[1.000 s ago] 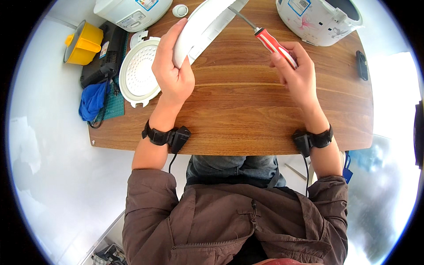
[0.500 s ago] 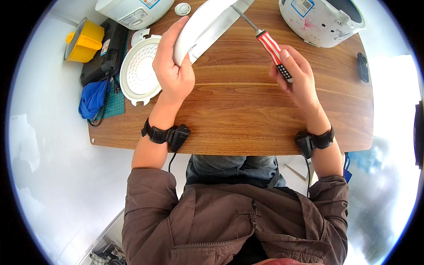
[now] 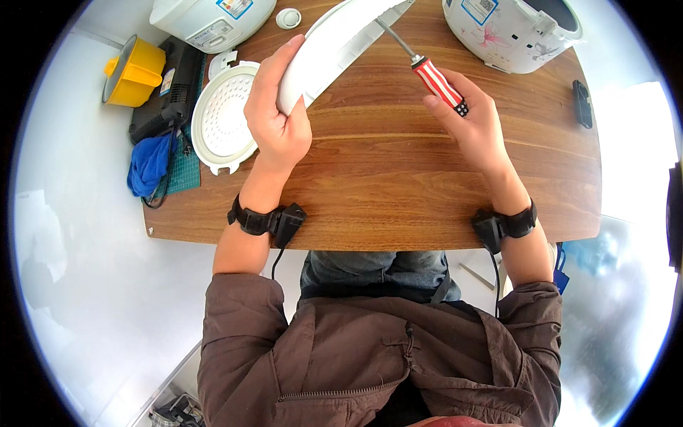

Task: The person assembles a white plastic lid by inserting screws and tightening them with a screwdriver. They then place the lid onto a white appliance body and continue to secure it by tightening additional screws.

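Observation:
My left hand (image 3: pixel 279 121) is closed on the near left end of a curved white plastic lid (image 3: pixel 333 51), which looks like a rice cooker's. The lid is held tilted above the table, its far end close to the top of the picture. My right hand (image 3: pixel 472 122) grips a screwdriver (image 3: pixel 437 82) by its red-and-white striped handle with a starred dark end. The metal shaft points up and left, and its tip meets the lid's right-hand edge. Whether the tip sits in a screw or a gap cannot be made out.
A round perforated white plate (image 3: pixel 222 121) lies left of my left hand. White cooker bodies stand at the back left (image 3: pixel 213 21) and back right (image 3: pixel 509 35). A small white cap (image 3: pixel 288 18), yellow cup (image 3: pixel 135 71), black case (image 3: pixel 158 99), blue cloth (image 3: pixel 149 165) and dark object (image 3: pixel 582 104) surround them.
The lid has turned a little in my left hand, showing more of its broad face. My right hand has shifted its hold on the screwdriver handle, its fingers now farther up toward the shaft.

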Action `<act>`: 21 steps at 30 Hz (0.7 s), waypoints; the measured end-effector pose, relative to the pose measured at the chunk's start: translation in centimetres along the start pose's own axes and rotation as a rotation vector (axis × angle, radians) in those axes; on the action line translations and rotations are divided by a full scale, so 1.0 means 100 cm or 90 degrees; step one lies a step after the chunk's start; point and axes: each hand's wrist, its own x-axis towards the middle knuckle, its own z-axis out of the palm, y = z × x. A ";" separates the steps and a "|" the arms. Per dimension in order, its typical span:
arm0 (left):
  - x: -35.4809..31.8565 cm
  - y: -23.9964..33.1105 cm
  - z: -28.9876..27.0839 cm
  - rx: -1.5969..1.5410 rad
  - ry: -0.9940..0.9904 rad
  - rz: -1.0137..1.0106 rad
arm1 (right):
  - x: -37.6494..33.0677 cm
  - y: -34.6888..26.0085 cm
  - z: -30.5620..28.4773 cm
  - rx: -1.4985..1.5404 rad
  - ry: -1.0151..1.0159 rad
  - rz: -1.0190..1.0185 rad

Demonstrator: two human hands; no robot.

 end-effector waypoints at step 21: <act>-0.001 0.000 0.001 0.016 -0.024 0.010 | -0.002 0.007 0.011 -0.029 0.073 0.008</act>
